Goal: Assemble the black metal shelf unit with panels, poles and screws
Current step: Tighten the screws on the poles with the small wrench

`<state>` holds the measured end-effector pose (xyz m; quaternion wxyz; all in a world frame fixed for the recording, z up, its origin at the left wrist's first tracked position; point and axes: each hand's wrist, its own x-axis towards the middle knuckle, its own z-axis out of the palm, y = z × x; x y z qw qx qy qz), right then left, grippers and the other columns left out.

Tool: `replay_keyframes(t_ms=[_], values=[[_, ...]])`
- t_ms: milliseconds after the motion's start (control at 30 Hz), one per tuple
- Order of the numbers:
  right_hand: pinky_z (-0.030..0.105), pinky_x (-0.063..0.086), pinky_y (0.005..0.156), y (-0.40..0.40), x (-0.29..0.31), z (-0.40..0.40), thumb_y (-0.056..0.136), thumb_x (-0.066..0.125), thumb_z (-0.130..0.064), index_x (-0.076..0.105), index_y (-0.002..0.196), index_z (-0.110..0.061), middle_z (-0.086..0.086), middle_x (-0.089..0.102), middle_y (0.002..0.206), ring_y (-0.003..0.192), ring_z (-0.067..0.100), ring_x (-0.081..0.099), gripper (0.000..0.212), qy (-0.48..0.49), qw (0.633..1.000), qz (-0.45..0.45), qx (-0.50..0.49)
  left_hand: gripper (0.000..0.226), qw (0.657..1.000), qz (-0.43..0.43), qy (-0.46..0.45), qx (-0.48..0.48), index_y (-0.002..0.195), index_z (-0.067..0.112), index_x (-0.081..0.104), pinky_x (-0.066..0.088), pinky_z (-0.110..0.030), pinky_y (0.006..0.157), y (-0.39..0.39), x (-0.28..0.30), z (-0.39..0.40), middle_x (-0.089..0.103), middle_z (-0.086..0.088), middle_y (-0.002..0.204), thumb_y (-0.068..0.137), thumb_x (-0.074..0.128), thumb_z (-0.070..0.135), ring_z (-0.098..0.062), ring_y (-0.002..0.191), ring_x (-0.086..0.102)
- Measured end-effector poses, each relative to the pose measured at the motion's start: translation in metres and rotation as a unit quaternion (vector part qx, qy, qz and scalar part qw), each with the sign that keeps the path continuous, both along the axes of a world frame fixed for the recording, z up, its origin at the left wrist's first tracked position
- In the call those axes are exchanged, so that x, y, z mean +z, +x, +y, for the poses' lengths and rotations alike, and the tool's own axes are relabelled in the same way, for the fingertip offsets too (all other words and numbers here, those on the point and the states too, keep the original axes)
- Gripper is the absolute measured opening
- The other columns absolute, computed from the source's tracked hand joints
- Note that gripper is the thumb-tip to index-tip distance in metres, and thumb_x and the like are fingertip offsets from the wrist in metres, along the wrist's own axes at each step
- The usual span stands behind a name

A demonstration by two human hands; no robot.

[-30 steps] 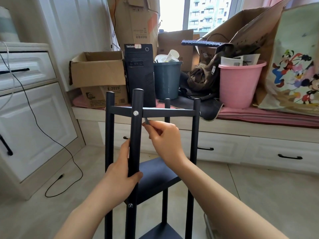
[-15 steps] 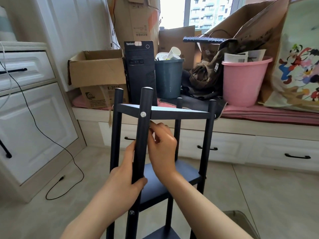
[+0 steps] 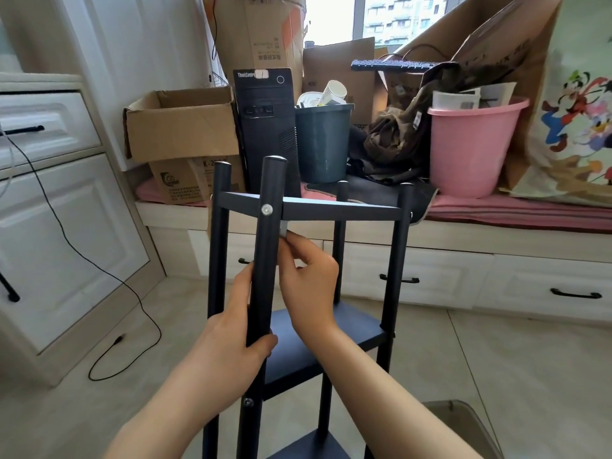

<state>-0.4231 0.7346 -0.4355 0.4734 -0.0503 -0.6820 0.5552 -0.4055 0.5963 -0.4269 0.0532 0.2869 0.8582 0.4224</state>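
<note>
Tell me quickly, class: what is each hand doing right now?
Left hand: grips the front pole.
Right hand: pinches a small metal tool beside that pole.

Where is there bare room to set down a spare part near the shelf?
Bare floor tiles right of the shelf unit, before the drawers. Left floor carries a black cable. The window bench is crowded.

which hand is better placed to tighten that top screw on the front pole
Right. The right hand already pinches a small metal tool just below the silver screw, while the left hand has its grip round the front pole, steadying it.
</note>
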Motion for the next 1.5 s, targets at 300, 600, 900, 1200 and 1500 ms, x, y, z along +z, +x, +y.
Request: replay_keyframes(t_ms=[300, 600, 900, 1200, 1500], values=[[0.008, 0.048, 0.061, 0.021, 0.023, 0.023, 0.092, 0.064, -0.003, 0.071, 0.097, -0.004, -0.001, 0.075, 0.080, 0.060, 0.001, 0.068, 0.009, 0.034, 0.989, -0.097, 0.105, 0.107, 1.000, 0.003, 0.009, 0.007, 0.114, 0.089, -0.002, 0.053, -0.025, 0.073, -0.002, -0.003, -0.004, 0.063, 0.013, 0.089, 0.090, 0.070, 0.013, -0.006, 0.082, 0.067], [0.006, 0.048, 0.062, 0.024, 0.037, 0.032, 0.095, 0.062, -0.005, 0.068, 0.107, -0.004, 0.009, 0.076, 0.092, 0.060, 0.002, 0.069, 0.014, 0.113, 0.969, -0.164, 0.149, 0.104, 0.999, 0.001, -0.015, 0.030, 0.149, 0.057, -0.003, 0.043, -0.008, 0.056, -0.005, -0.008, -0.012, 0.051, 0.026, 0.089, 0.090, 0.071, 0.014, 0.015, 0.070, 0.052], [0.007, 0.048, 0.059, 0.017, 0.029, 0.017, 0.096, 0.061, -0.007, 0.064, 0.096, -0.016, 0.009, 0.076, 0.096, 0.050, 0.007, 0.068, 0.009, 0.076, 0.985, -0.104, 0.116, 0.097, 1.000, -0.005, 0.002, 0.024, 0.130, 0.070, 0.001, 0.050, -0.019, 0.069, -0.006, -0.004, -0.015, 0.050, 0.020, 0.087, 0.091, 0.067, 0.011, 0.001, 0.081, 0.057], [0.034, 0.058, 0.067, 0.008, 0.005, 0.000, 0.097, 0.062, -0.014, 0.075, 0.109, -0.012, 0.004, 0.075, 0.081, 0.053, 0.012, 0.068, 0.018, 0.084, 0.996, -0.026, 0.018, 0.096, 1.000, -0.013, -0.001, 0.016, 0.137, 0.065, 0.001, 0.060, -0.040, 0.080, -0.001, 0.001, -0.013, 0.069, -0.004, 0.084, 0.091, 0.067, 0.012, -0.017, 0.079, 0.071], [0.023, 0.056, 0.062, -0.003, 0.005, -0.013, 0.095, 0.063, -0.008, 0.077, 0.102, -0.013, -0.007, 0.074, 0.079, 0.063, 0.006, 0.065, 0.016, -0.016, 0.999, 0.033, 0.019, 0.097, 1.000, -0.009, -0.006, -0.001, 0.136, 0.068, 0.001, 0.061, -0.036, 0.078, 0.001, 0.000, -0.012, 0.071, -0.001, 0.085, 0.091, 0.068, 0.015, -0.013, 0.078, 0.072]])
